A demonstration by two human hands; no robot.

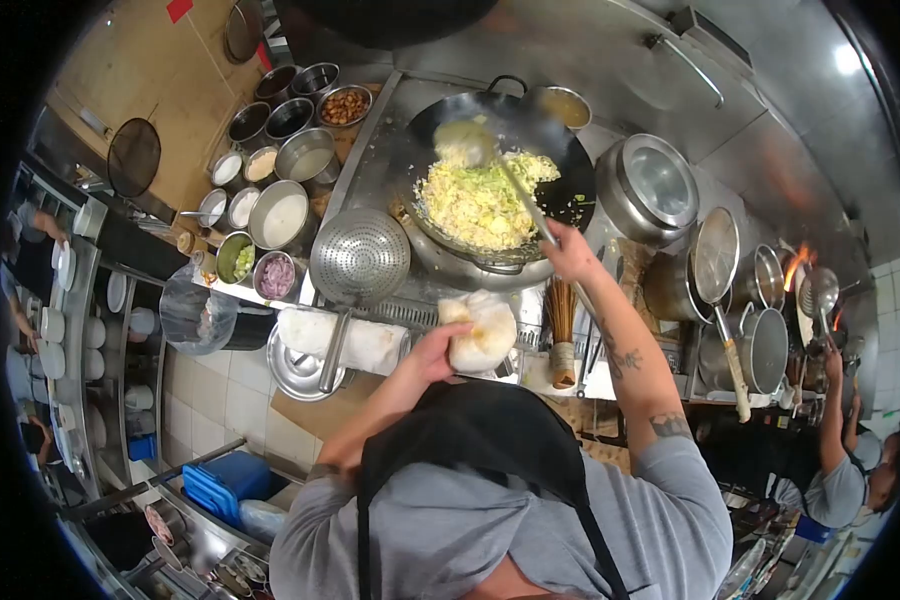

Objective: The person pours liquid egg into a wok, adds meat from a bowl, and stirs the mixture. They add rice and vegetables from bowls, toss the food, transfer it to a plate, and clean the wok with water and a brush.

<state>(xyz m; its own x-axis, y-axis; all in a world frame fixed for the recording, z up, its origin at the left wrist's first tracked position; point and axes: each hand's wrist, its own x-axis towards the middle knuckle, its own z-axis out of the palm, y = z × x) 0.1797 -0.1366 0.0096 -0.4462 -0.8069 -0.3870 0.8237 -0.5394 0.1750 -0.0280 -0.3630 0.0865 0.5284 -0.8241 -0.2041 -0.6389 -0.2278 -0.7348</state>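
Note:
My right hand [570, 253] is closed round the handle of a long ladle [526, 200]. The ladle's bowl, smeared by motion, is over the far left part of the food in a large black wok [568, 165]. Yellow and green chopped food [485, 205], looking like fried rice with egg and greens, fills the wok's middle and left. Near the stove's front edge, my left hand [433, 352] grips a folded, stained white cloth [484, 335], apart from the wok. A perforated strainer [360, 255] lies left of the wok. A bamboo brush [562, 335] stands below my right hand.
Bowls of ingredients, including chopped onion [274, 275] and greens [236, 257], crowd the left. Metal pots [650, 185] and a long-handled sieve [717, 255] stand right. Flames [798, 265] rise farther right, near another person [840, 490]. A yellowish-liquid bowl [566, 107] sits behind the wok.

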